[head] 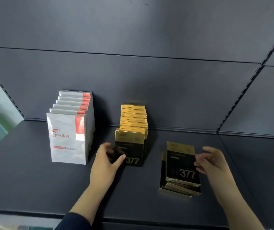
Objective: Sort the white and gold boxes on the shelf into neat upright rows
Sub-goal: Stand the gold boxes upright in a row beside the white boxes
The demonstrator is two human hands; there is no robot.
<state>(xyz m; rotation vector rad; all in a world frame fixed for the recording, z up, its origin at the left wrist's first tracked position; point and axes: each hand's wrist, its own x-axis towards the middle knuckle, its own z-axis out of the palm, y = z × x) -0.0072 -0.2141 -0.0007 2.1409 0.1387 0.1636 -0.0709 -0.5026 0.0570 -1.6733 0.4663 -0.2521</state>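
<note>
A row of several white boxes with red corners stands upright at the left of the dark shelf. A row of several gold boxes stands upright in the middle. My left hand holds the front gold box of that row by its lower left edge. To the right, a flat stack of gold boxes lies on the shelf. My right hand grips the right edge of the top gold box, whose far end is tilted up off the stack.
The shelf's dark back panel rises behind the rows. A slotted upright and a seam divide this shelf from the adjoining one at the right. The shelf's front edge runs below my arms. Bare shelf lies between the rows.
</note>
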